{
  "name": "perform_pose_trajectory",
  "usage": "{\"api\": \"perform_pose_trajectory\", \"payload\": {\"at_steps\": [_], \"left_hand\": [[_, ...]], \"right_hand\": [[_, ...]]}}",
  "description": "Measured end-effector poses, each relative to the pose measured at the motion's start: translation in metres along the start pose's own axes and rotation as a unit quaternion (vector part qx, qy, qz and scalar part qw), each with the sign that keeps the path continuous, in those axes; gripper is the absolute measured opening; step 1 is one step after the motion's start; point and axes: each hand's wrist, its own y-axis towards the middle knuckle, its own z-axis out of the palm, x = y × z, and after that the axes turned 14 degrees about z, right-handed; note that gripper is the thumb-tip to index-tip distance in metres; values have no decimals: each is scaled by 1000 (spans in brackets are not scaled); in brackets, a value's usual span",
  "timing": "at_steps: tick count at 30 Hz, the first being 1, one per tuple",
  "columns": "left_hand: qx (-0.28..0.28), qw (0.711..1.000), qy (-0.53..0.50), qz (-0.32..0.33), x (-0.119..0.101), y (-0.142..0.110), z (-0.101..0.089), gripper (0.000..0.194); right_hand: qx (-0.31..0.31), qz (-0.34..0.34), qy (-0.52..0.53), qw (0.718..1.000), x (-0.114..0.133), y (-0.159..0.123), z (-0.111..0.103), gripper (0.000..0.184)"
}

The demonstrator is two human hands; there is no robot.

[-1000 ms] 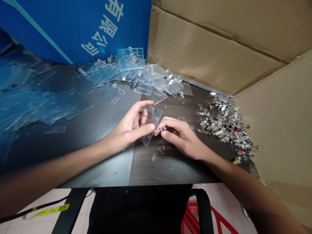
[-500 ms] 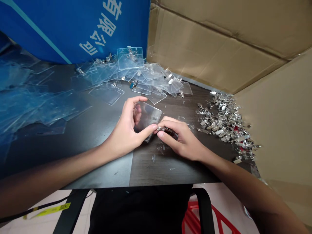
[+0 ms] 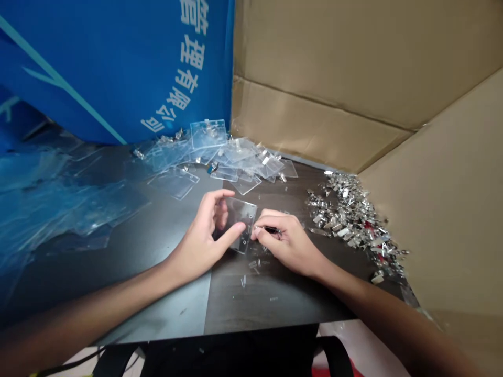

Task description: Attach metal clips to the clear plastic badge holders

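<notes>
My left hand (image 3: 200, 233) holds a clear plastic badge holder (image 3: 240, 220) upright on its edge, with the thumb across its front and the fingers behind it. My right hand (image 3: 288, 243) pinches a small metal clip with a dark strap (image 3: 267, 229) between thumb and fingertips. The clip's tip sits close to the holder's right edge, near its punched hole. Most of the strap is hidden by my fingers. Small clear plastic bits (image 3: 247, 272) lie on the table just below my hands.
A loose heap of clear holders (image 3: 220, 157) lies beyond my hands, and a pile of several metal clips (image 3: 348, 217) lies to the right on the dark table (image 3: 168, 309). Blue-tinted plastic sheets (image 3: 51, 193) cover the left. Cardboard (image 3: 432, 157) walls the right, and a blue printed banner (image 3: 118, 68) stands behind.
The view has tilted up, so the table sits lower in the picture. My right hand has brought the clip closer to the holder's edge, and the holder has turned slightly in my left hand.
</notes>
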Motion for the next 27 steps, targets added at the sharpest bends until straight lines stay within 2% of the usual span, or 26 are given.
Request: {"api": "perform_pose_trajectory", "payload": {"at_steps": [3,8,10,13,18,20,22,24,26,27], "left_hand": [[45,998,-14,-36,-3,12,-12,28],[145,985,97,5,-1,39,-41,36],[159,984,84,-20,0,49,-52,39],[104,991,-6,-83,0,66,-59,41],[-87,977,-133,-143,1,117,-44,28],[-127,973,-141,-135,3,139,-36,26],[-138,972,-137,-131,7,154,-31,27],[-138,976,-111,-130,10,158,-33,39],[-133,981,-60,-125,13,152,-41,54],[-126,984,-28,-122,13,148,-47,59]], "right_hand": [[-13,16,1,1000,2,3,-1,24],[-56,28,-45,997,-1,10,-4,21],[-95,34,-43,994,-5,14,-5,19],[-145,60,1,988,-10,20,-10,38],[-185,91,-4,979,-18,31,-21,36],[-190,102,-22,976,-20,34,-23,36],[-191,110,-39,975,-20,34,-25,35],[-191,115,-58,973,-17,32,-29,33],[-201,135,-141,960,-13,29,-34,29],[-208,153,-209,943,-11,27,-38,27]]}}
